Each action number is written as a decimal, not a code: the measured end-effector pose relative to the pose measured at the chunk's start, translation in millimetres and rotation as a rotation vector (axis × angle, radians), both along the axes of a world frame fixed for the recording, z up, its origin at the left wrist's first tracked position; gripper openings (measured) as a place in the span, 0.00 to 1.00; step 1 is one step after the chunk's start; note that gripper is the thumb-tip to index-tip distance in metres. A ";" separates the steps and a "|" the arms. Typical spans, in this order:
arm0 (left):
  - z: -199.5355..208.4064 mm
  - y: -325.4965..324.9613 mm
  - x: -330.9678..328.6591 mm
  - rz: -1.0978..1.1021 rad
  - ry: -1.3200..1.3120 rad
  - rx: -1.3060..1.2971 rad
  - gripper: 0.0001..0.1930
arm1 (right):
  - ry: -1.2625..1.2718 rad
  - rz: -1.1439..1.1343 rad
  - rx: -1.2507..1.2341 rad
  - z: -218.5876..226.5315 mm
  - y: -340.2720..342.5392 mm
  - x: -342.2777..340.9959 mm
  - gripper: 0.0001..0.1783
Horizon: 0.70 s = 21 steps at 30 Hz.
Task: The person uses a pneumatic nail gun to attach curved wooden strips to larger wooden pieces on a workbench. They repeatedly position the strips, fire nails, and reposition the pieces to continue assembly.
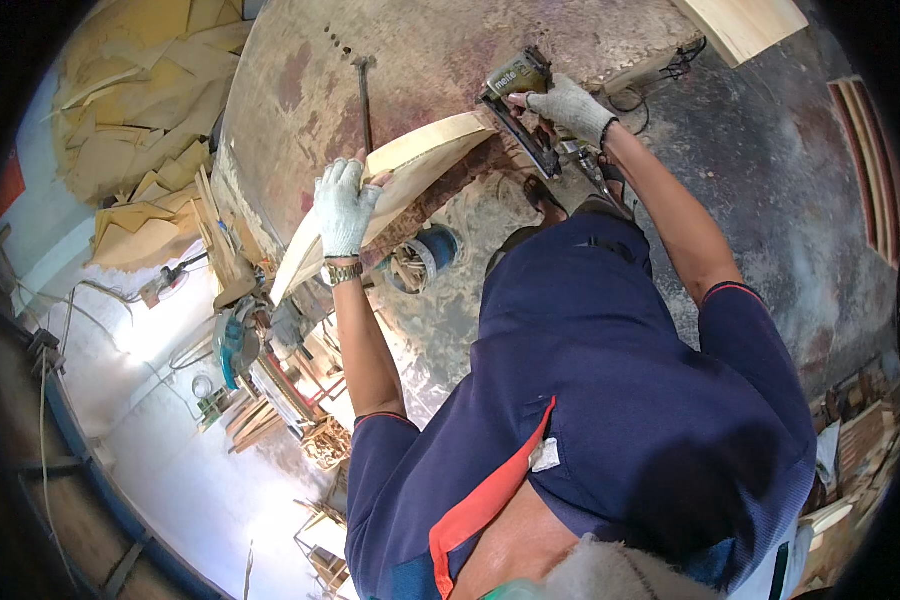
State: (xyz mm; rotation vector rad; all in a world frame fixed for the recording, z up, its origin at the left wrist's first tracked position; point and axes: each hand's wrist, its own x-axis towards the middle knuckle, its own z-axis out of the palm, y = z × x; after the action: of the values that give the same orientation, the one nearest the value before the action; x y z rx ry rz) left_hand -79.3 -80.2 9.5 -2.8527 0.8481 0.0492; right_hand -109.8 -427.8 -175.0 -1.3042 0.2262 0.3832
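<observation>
My left hand (344, 210), in a pale fingerless work glove, is closed on a curved wooden piece (425, 148) at the table's near edge. This light-coloured piece bows from the lower left up to the right. My right hand (576, 110), gloved too, grips a nail gun (520, 76) with a dark olive body and a black magazine. The gun is tilted just right of the wood's far end; whether its nose touches anything cannot be made out. A hammer (365, 105) lies on the worn tabletop (280, 110) beyond my left hand.
Thin wooden offcuts (135, 110) are heaped at the far left. Below the table edge stands a blue bucket (442, 248) with scraps. A teal power saw (232, 348) is at left. A pale board (745, 25) juts in at upper right; long strips (868, 170) lie on the right.
</observation>
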 end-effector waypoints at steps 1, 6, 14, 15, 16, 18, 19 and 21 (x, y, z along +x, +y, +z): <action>-0.2 0.5 0.1 -0.008 0.006 -0.033 0.27 | 0.042 0.036 0.031 -6.1 2.2 2.5 0.20; -4.6 2.3 0.0 -0.002 -0.007 -0.065 0.27 | 0.076 0.074 0.113 -25.9 16.3 12.2 0.17; -6.5 1.7 -0.6 -0.018 -0.057 -0.069 0.26 | 0.093 0.170 -0.127 -29.7 19.6 16.5 0.17; -6.7 0.9 -0.6 -0.009 -0.056 -0.077 0.26 | 0.083 0.146 -0.077 -30.4 18.4 13.9 0.16; -6.7 0.1 -0.8 -0.001 -0.048 -0.090 0.25 | 0.090 0.127 -0.049 -30.6 17.5 10.4 0.16; -6.0 -1.0 -1.5 0.003 -0.045 -0.095 0.25 | 0.096 0.121 -0.016 -29.7 16.8 5.0 0.15; -5.7 -1.5 -1.7 0.012 -0.028 -0.101 0.25 | 0.098 0.133 -0.013 -28.5 16.1 3.2 0.15; -5.2 -1.8 -2.2 0.007 -0.038 -0.089 0.25 | 0.124 0.166 -0.023 -25.1 16.1 -1.8 0.15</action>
State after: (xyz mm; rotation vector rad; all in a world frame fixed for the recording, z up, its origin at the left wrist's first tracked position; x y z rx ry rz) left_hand -81.5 -82.0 4.2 -2.9287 0.8527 -0.0430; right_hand -111.6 -411.7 -200.1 -1.3277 0.2276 0.6053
